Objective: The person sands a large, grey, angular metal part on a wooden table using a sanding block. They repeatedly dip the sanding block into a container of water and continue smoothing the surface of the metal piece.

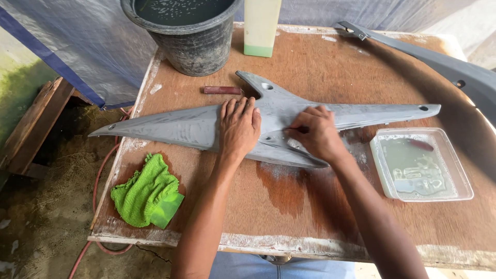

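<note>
Currently wet-sanding | left hand (240, 129) flat, pinning grey panel (196, 126) | right hand (318, 135) pinching small dark sanding piece (301, 129) | next likely needs water tray (462, 173), just right of it

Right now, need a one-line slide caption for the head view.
Left hand flat on a grey plastic panel while right hand presses a small dark piece against it on a wet wooden table.

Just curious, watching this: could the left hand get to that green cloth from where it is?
Probably yes. The left hand lies flat on the grey panel, and the green cloth sits on the wooden table just below and left of it, with nothing between them.
</note>
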